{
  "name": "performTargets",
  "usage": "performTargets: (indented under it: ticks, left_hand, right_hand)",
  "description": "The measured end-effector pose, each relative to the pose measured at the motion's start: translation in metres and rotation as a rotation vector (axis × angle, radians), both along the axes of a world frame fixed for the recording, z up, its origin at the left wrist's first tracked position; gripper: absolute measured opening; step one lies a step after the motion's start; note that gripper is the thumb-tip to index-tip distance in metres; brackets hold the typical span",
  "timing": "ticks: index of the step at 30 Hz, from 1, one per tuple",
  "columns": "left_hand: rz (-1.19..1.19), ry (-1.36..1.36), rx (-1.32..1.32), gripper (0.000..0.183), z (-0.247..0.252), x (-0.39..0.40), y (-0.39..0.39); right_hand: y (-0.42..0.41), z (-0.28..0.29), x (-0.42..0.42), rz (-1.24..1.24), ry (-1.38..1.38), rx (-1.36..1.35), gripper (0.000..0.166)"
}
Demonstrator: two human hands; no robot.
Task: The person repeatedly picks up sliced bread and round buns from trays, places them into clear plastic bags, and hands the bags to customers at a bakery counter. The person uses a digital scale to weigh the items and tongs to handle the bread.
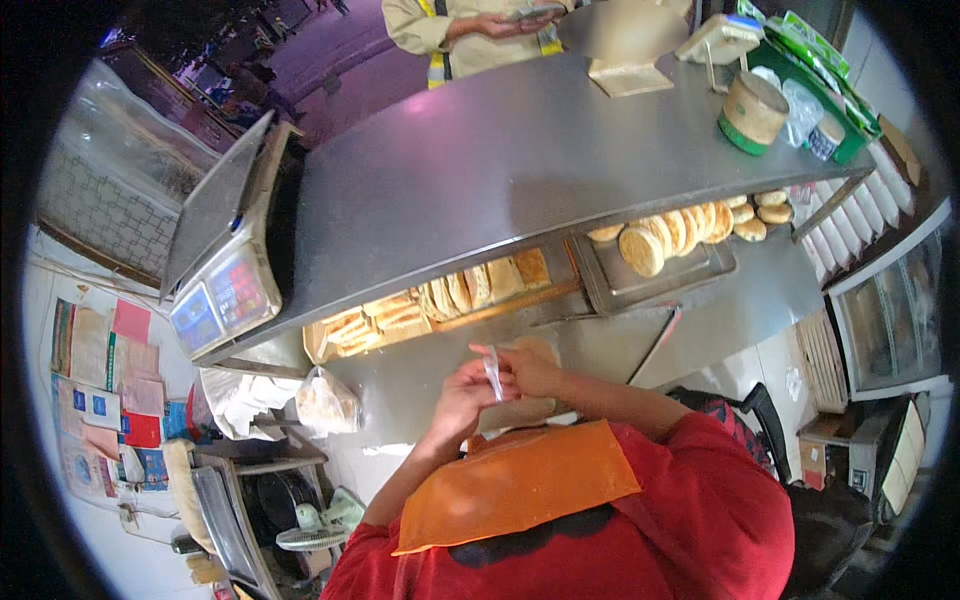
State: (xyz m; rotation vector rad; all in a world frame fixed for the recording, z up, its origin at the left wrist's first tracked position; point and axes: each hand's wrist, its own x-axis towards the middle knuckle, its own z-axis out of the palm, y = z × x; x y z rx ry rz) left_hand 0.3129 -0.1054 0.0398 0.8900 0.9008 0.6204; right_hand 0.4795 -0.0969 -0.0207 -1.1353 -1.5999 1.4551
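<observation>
My left hand [474, 386] and my right hand [529, 369] meet in front of my chest. Between their fingers is a small piece of clear plastic [493, 373], perhaps part of a bag; which hand grips it I cannot tell for certain. Behind the hands, on the lower steel counter, a pale round thing [541, 346] is partly hidden. Under the upper shelf, flat breads [457, 291] stand in a row in a shallow tray, with cut pieces [360, 326] at its left. Round flatbreads [643, 251] lean in a row on a dark metal tray [637, 289]. A plastic bag of bread [327, 401] rests at the left.
The steel upper shelf [420, 180] spans the front, with a weighing scale [225, 300] at its left. A round container [754, 112] and a green basket [851, 146] stand at its right end. Tongs [660, 337] lie right of my hands. Another person [480, 45] stands across the counter.
</observation>
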Motion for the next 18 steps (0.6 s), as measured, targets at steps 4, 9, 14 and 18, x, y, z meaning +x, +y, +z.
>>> performTargets:
  ticks: [4, 9, 14, 18]
  left_hand:
    - [-0.068, 0.101, 0.176, 0.022, -0.028, -0.010, 0.000]
    - [0.187, 0.292, 0.059, 0.021, -0.090, -0.056, 0.009]
    - [0.154, -0.224, -0.331, 0.033, -0.154, -0.075, 0.018]
    - [-0.227, -0.340, -0.164, 0.049, -0.055, -0.059, 0.025]
  right_hand:
    - [0.011, -0.035, -0.003, 0.197, -0.457, 0.031, 0.020]
    - [-0.016, -0.071, 0.029, -0.780, -0.165, -0.294, 0.024]
    - [-0.027, -0.088, 0.025, -0.955, 0.366, -0.321, 0.018]
    - [-0.027, -0.001, 0.003, -0.320, 0.275, -0.188, 0.014]
